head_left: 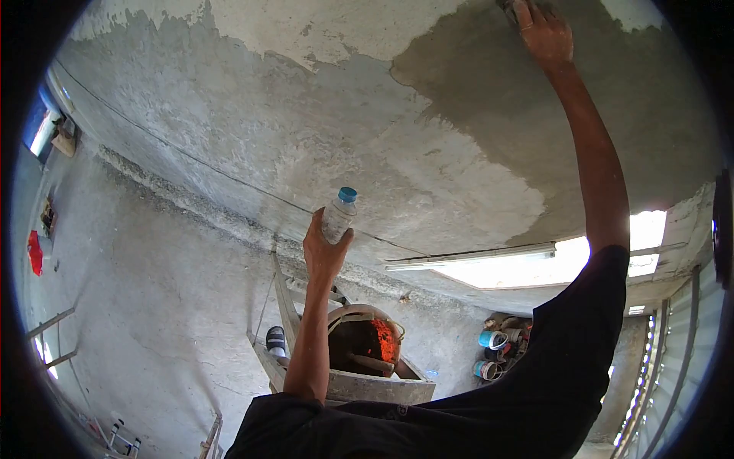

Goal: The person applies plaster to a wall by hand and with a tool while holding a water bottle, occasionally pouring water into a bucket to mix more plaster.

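My left hand point(327, 246) is wrapped round a clear plastic bottle point(336, 218) with a blue cap, held upright in front of the wall. High up at the top edge, my right hand point(544, 34) is closed on a small dark object point(506, 8) and rests against the wall. That object is partly cut off, so its kind cannot be made out. Around the right hand the wall has a dark, damp-looking patch of plaster point(474, 84). Lighter, rough grey wall point(252, 122) spreads to the left of it.
Below my left arm a bucket point(359, 310) with an orange inside holds dark material and a stick-like handle. It stands by a wooden plank frame point(382, 392), near a sandalled foot point(277, 340). Several paint buckets point(489, 370) stand on the floor. A tube light point(474, 258) is by a bright opening.
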A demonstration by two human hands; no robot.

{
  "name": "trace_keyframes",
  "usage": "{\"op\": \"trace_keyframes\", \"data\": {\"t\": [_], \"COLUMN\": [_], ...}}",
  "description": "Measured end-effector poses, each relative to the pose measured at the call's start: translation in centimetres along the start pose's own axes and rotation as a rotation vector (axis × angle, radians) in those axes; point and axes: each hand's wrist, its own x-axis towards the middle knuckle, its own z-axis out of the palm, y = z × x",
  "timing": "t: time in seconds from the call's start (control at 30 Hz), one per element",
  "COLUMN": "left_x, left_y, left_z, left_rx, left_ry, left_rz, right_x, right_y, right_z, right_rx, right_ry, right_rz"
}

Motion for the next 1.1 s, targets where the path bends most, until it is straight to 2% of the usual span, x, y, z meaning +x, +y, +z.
{"op": "trace_keyframes", "data": {"t": [0.1, 0.2, 0.27, 0.37, 0.5, 0.57, 0.6, 0.67, 0.7, 0.77, 0.8, 0.87, 0.9, 0.97, 1.1], "left_x": [-0.1, -0.5, -0.4, -0.3, -0.1, -0.1, -0.2, -0.3, -0.1, -0.1, 0.2, 0.1, 0.2, -0.1, -0.3], "left_y": [0.1, 0.2, 0.3, -0.1, -0.3, -0.5, -0.3, 0.1, 0.2, -0.3, -0.5, -1.0, -0.8, -0.1, 0.1], "left_z": [0.1, 0.1, 0.1, 0.0, -0.2, -0.1, -0.2, -0.4, -0.4, -0.1, 0.1, 0.3, 0.2, 0.1, 0.4], "left_rx": [0.013, 0.047, 0.020, 0.007, 0.001, 0.001, -0.008, -0.007, -0.015, 0.004, -0.004, -0.026, -0.024, -0.042, -0.049], "left_ry": [0.001, -0.008, -0.011, 0.005, 0.019, 0.016, 0.020, 0.021, 0.027, 0.025, 0.030, 0.022, 0.023, -0.010, -0.027], "left_rz": [0.014, -0.010, -0.001, 0.004, 0.012, 0.022, 0.033, 0.013, 0.027, 0.022, 0.028, 0.034, 0.038, -0.004, 0.006], "right_x": [0.0, 0.0, 0.0, 0.3, 0.1, 1.0, 0.9, 0.2, -0.3, -1.8, -2.3, -4.0, -4.7, -6.3, -7.0], "right_y": [-0.2, 0.0, 0.6, 1.4, 0.7, 1.5, 1.5, 0.8, 0.4, -0.3, -0.2, -0.4, -0.6, -1.0, -1.1], "right_z": [-0.1, 0.6, 1.7, 2.7, 0.3, -0.1, -0.8, -3.4, -5.0, -7.9, -8.6, -8.9, -8.3, -6.5, -7.0], "right_rx": [0.138, 0.118, 0.032, 0.098, 0.142, -0.011, -0.023, 0.062, 0.049, 0.339, 0.333, 0.911, 0.911, 0.997, 0.774], "right_ry": [0.022, 0.073, 0.240, 0.303, 0.289, 0.735, 0.743, 0.621, 0.633, 0.123, 0.133, 0.333, 0.337, 0.175, 0.114], "right_rz": [0.039, -0.073, -0.192, -0.208, -0.074, -0.467, -0.465, -0.385, -0.382, 0.132, 0.131, 0.248, 0.251, 0.413, 0.338]}}
